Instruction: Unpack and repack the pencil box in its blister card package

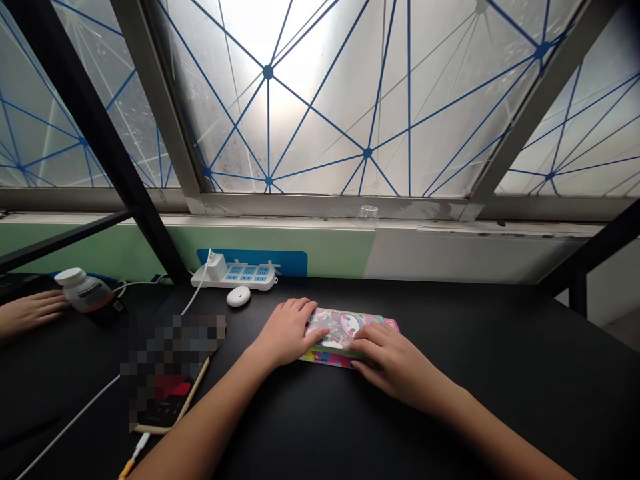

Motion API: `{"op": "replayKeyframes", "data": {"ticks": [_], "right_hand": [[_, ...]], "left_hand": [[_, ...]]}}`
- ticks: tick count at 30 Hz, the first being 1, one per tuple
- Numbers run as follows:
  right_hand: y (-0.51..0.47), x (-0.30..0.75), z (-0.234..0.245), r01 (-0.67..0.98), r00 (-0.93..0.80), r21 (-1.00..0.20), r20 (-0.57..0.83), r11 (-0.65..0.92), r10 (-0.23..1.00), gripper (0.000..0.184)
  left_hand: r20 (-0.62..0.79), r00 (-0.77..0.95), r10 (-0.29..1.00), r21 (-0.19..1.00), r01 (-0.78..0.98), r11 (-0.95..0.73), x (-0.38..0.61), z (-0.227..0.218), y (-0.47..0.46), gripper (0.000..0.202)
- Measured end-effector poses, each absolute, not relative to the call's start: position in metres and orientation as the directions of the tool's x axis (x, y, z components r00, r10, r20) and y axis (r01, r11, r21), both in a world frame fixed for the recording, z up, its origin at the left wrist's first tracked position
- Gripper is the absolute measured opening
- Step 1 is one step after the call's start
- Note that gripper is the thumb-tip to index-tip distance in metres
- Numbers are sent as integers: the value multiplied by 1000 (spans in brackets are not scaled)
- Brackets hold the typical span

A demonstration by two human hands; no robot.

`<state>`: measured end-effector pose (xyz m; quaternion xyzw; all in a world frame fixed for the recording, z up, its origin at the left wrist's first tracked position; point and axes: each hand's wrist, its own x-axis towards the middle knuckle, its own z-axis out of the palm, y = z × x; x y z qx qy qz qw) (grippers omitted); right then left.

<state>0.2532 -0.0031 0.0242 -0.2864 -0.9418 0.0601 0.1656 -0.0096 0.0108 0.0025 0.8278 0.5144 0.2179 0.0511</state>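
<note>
The left hand (pixel 287 337) grasps the cartoon-printed box (pixel 340 328) by its left end; the right hand (pixel 393 363) grips its front-right edge.

A flat case (pixel 333 323) lies on the desk (pixel 500 373), with the left hand (pixel 287 330) on its left end and the right hand (pixel 387 357) on its right part. To the left lies a phone (pixel 173 400). Farther back sits an earbud case (pixel 239 296), in front of a power strip (pixel 247 275) with a charger (pixel 217 267) in it. At far left, another person's hand (pixel 37 310) is beside a bottle (pixel 87 292). Behind the desk, a cup (pixel 369 213) is on the windowsill (pixel 300 222).
</note>
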Motion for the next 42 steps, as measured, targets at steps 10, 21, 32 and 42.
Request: {"op": "replayKeyframes", "data": {"ticks": [10, 21, 32, 42], "right_hand": [[20, 264, 2, 733, -582, -301, 185, 610, 792, 58], [39, 284, 18, 781, -447, -222, 453, 583, 771, 56], [21, 286, 32, 737, -518, -54, 595, 674, 614, 46], [-8, 250, 16, 706, -680, 127, 399, 697, 616, 35]], "left_hand": [[315, 353, 881, 254, 863, -437, -6, 4, 9, 44], [665, 338, 666, 76, 857, -510, 22, 0, 3, 46], [710, 337, 619, -13, 884, -466, 13, 20, -12, 50], [210, 530, 821, 109, 822, -559, 5, 53, -26, 21]]}}
